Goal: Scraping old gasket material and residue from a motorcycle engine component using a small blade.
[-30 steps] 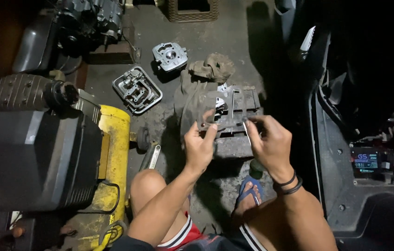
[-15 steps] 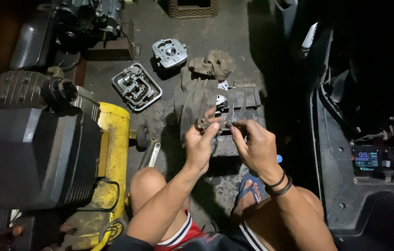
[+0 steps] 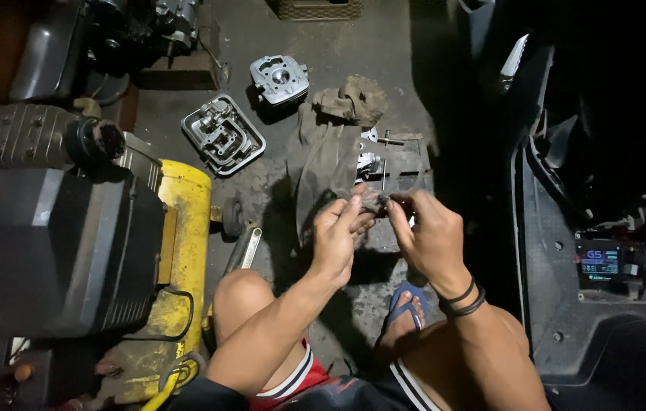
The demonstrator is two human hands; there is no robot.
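Observation:
Both my hands meet over the concrete floor in front of my knees. My left hand point(image 3: 338, 236) and my right hand point(image 3: 429, 232) pinch a small dark metal part point(image 3: 378, 204) between their fingertips. Two black bands circle my right wrist. Just beyond my fingers, a flat dark piece point(image 3: 403, 171) lies on the floor with small shiny engine parts point(image 3: 370, 162) and a thin T-shaped tool point(image 3: 388, 140) on it. A grey rag point(image 3: 323, 164) is spread beside it.
A finned engine cylinder point(image 3: 280, 78) and a rectangular metal cover point(image 3: 223, 135) lie farther out. A crumpled dirty cloth point(image 3: 352, 99) sits by them. A yellow air compressor tank point(image 3: 182, 251) with a black motor point(image 3: 49, 243) stands left. A wrench point(image 3: 245, 247) lies near my knee. A scooter's battery bay point(image 3: 612, 262) is right.
My hands have lifted away from the flat piece and drawn closer together. They now pinch a small part between them, nearer to me.

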